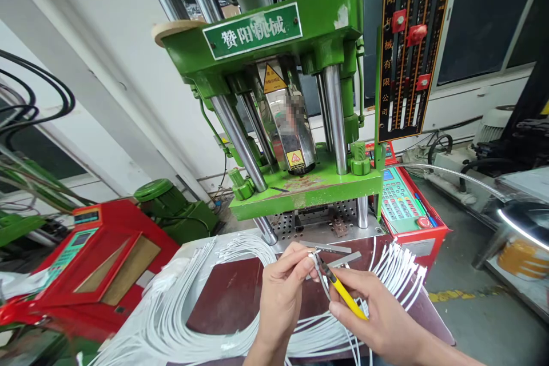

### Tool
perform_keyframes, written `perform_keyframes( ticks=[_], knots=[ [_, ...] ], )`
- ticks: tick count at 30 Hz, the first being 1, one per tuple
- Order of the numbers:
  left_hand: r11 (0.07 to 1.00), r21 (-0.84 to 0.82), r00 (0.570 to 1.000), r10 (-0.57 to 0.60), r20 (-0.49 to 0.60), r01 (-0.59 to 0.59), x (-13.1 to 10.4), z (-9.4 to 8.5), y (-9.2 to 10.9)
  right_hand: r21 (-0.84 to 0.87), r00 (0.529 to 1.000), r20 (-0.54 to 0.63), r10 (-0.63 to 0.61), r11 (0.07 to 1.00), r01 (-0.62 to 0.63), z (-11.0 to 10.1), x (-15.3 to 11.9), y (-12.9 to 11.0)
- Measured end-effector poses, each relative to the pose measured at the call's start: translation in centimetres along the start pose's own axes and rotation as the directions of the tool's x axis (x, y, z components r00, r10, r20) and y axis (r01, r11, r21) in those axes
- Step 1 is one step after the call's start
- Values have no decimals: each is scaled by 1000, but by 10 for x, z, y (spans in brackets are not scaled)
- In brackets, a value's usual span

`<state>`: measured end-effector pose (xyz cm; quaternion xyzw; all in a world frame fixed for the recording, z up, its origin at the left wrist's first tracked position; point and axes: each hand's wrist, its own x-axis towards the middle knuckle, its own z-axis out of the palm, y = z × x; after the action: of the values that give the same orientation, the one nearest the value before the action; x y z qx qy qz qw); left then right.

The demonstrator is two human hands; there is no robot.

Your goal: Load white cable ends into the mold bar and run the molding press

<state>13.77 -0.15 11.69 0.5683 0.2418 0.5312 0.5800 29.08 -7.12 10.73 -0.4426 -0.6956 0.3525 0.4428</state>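
In front of the press, my left hand (283,283) is closed in a pinch at a small white cable end (315,257). My right hand (371,311) grips a slim yellow-and-black hand tool (347,296), its dark tip right by my left fingertips. The tool's exact kind is not clear. A thin grey-white length (322,279) runs beside the tool, between the hands. Just beyond my fingers lie flat metal bars (330,248). Bundles of white cables (171,297) curve around and under both hands on the worktable.
A green press (274,200) with steel columns stands directly ahead. To its right sit a red control box (429,249) and a black scale panel (414,46). A dark reddish-brown board (227,291) lies amid the cables. Another red machine (111,263) stands on the left.
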Motion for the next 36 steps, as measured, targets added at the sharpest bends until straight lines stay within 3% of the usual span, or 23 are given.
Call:
perform_keyframes(
  ticks=[3, 5, 7, 10, 15, 22, 26, 29, 32, 36],
  knots=[
    [994, -82, 997, -76, 31, 78, 1, 0, 1, 281, 987, 150, 58, 955, -99, 0, 2, 3],
    [983, -133, 991, -121, 56, 127, 2, -1, 2, 374, 973, 221, 64, 916, -145, -3, 3, 1],
    [979, -148, 989, -136, 54, 143, 3, -3, 2, 293, 976, 207, 64, 948, -124, -7, 4, -3],
    [984, -125, 992, -121, 31, 124, 3, -6, 0, -3, 992, 111, 67, 998, -67, -13, 2, -8],
    [988, -117, 994, -98, 38, 102, 2, -8, -1, -310, 997, 45, 58, 950, -42, -17, -2, -6],
    [986, -121, 992, -104, 72, 112, 3, -8, 2, -376, 998, 62, 29, 927, -4, -20, 1, -8],
    [994, -67, 996, -85, 1, 85, 3, -8, -1, -391, 1000, 23, -10, 920, 18, -18, 3, -2],
    [984, -10, 983, -177, -49, 177, 0, -6, -2, -552, 990, -104, -99, 834, 25, -10, 3, 11],
    [957, 6, 955, -288, -69, 289, -4, -2, -2, -669, 977, -139, -163, 743, 29, 1, 2, 20],
    [975, 48, 964, -206, -171, 217, -8, 1, -8, -549, 982, -173, -72, 835, -35, 11, 0, 16]
  ],
)
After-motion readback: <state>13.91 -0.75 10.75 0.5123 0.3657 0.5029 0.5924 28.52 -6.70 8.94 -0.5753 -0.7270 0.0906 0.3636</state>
